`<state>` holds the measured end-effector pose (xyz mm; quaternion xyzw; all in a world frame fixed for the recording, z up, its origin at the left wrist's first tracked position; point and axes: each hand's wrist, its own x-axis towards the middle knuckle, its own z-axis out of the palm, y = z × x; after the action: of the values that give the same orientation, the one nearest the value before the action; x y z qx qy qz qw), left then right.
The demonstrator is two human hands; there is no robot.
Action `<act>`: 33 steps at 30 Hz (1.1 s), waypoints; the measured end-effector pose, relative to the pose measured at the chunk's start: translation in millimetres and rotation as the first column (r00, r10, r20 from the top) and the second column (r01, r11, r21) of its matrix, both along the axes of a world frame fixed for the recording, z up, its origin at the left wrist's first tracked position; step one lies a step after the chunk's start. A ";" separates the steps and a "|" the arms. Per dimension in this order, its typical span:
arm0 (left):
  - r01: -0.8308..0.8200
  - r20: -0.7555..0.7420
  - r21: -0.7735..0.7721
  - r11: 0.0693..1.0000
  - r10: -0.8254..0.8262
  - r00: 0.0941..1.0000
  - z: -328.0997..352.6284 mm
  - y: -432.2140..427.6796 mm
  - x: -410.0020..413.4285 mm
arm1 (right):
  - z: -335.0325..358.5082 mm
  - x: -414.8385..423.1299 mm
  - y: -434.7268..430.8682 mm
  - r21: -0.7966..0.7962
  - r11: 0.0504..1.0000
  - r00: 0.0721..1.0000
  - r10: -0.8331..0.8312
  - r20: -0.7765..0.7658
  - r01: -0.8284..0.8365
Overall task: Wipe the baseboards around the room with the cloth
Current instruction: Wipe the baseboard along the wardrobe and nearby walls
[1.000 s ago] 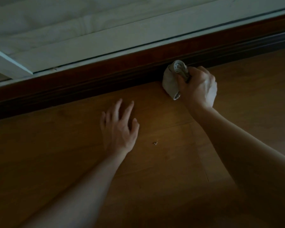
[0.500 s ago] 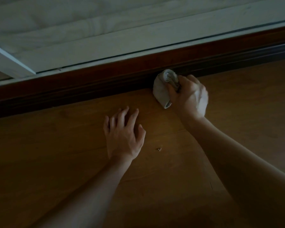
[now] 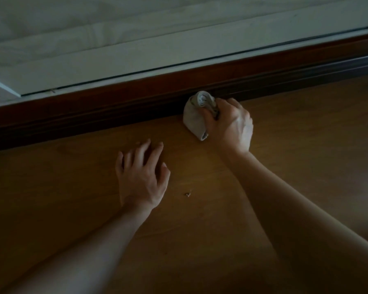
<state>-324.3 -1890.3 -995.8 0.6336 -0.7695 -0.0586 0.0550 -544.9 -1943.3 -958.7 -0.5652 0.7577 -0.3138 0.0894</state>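
Observation:
A dark reddish-brown baseboard (image 3: 106,111) runs across the view where the wall meets the wooden floor. My right hand (image 3: 232,124) grips a bunched pale grey cloth (image 3: 194,115) and holds it against the lower part of the baseboard, just right of the middle. My left hand (image 3: 141,177) rests on the floor below and to the left of the cloth, fingers spread and lightly bent, holding nothing.
The wooden floor (image 3: 306,155) fills the lower part of the view. A small speck of debris (image 3: 187,194) lies on it between my arms. Above the baseboard is a pale panelled wall or door (image 3: 136,49). The light is dim.
My right hand and the cloth have slid leftwards along the baseboard. My left hand has shifted a little on the floor, and the view has dropped slightly.

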 end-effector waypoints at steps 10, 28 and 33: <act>0.333 0.236 0.294 0.896 -0.406 0.883 30.4 -15.9 -6.9 | 10.8 -54.2 0.9 0.044 0.999 1.000 -0.001 0.012 0.000; -0.011 0.107 0.306 0.952 -0.023 0.994 37.9 41.4 -109.2 | 12.9 -77.2 -3.7 0.058 0.995 0.996 0.085 0.033 -0.087; -0.084 0.090 0.288 0.954 0.061 0.994 37.5 48.2 -122.2 | 16.8 -81.5 -7.9 0.081 0.979 0.983 0.184 0.025 -0.185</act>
<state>-446.5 -1842.1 -958.3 0.6644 -0.7302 -0.1438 -0.0678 -626.5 -1951.2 -942.0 -0.6261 0.7137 -0.2772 0.1479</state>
